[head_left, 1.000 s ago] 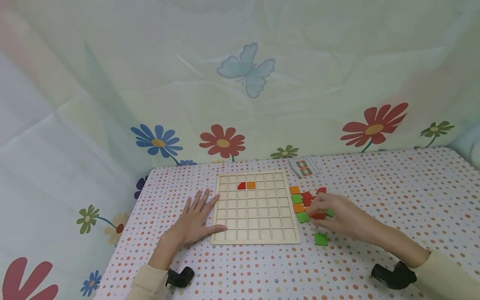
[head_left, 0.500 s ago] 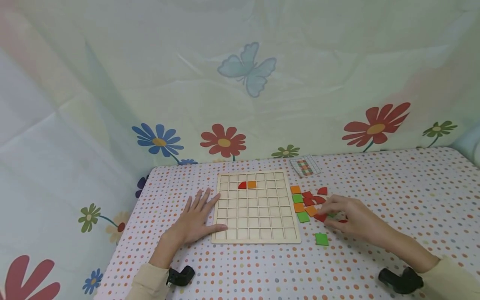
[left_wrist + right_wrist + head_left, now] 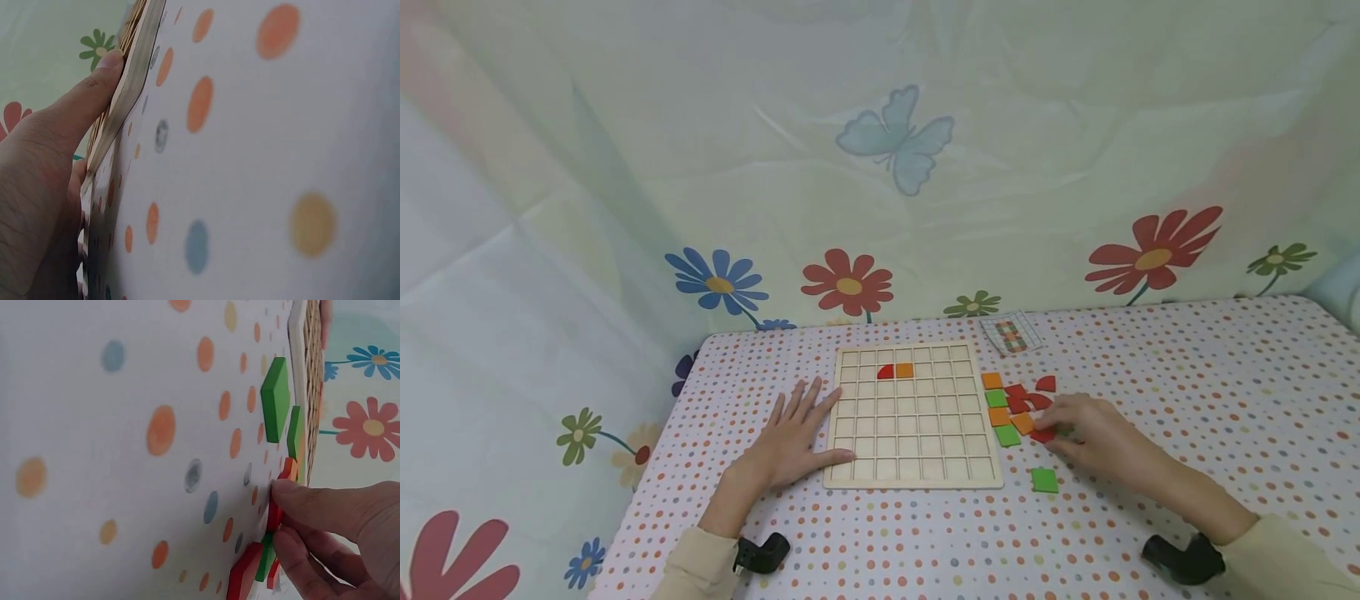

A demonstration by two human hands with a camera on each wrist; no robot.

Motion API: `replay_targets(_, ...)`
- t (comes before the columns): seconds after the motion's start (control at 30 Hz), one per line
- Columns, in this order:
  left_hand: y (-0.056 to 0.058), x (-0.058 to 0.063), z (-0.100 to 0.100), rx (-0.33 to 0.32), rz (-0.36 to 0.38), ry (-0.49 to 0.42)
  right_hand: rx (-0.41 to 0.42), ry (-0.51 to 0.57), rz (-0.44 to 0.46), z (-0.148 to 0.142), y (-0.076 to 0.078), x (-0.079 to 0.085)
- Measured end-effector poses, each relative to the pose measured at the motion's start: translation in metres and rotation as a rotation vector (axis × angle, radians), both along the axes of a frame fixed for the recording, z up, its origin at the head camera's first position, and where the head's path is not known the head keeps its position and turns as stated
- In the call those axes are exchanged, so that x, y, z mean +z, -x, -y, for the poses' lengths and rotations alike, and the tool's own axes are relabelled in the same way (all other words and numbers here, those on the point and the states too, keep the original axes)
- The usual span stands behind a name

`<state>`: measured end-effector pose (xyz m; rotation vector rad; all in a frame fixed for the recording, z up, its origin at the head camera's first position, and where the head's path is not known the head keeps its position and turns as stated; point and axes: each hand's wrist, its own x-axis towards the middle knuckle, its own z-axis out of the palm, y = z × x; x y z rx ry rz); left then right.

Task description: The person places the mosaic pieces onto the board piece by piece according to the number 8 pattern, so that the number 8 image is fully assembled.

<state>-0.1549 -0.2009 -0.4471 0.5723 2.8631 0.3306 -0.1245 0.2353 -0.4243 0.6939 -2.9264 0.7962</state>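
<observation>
A pale wooden grid board (image 3: 917, 425) lies on the dotted tabletop, with a red quarter-round tile (image 3: 886, 372) and an orange square tile (image 3: 905, 370) in neighbouring cells of its second row. My left hand (image 3: 786, 437) rests with fingers spread at the board's left side; its thumb (image 3: 94, 90) lies on the edge. Right of the board, my right hand (image 3: 1093, 429) bends over loose tiles. In the right wrist view its thumb and forefinger pinch a red tile (image 3: 275, 514), with a green tile (image 3: 266, 557) and another red tile (image 3: 245, 572) close by, partly covered by the hand in the head view.
Beside the board's right edge lie orange squares (image 3: 998, 417), green squares (image 3: 1007, 435) and several red pieces (image 3: 1046, 383). One green square (image 3: 1044, 480) sits apart, nearer the front. A printed pattern card (image 3: 1011, 333) lies behind them. Flowered curtain (image 3: 895, 208) closes off the back.
My right hand has drawn back to the right from over the tiles, uncovering red and orange pieces, then shifted slightly at the red tile. My left hand has stayed in place.
</observation>
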Motion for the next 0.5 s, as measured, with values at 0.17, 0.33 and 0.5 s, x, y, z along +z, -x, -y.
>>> replay_targets(0.17,-0.0005,0.0000,-0.0003,0.001,0.003,-0.003,-0.016,0.011,0.036,0.0011,-0.0010,0.0019)
replay_targets(0.33,0.0008,0.0010,-0.0004,-0.002,0.002,0.012,-0.014,-0.007,0.017,0.0022,-0.0025,0.0043)
replay_targets(0.5,0.0015,0.0014,0.0000,-0.003,0.009,0.019,-0.018,-0.039,0.004,0.0013,-0.0032,0.0076)
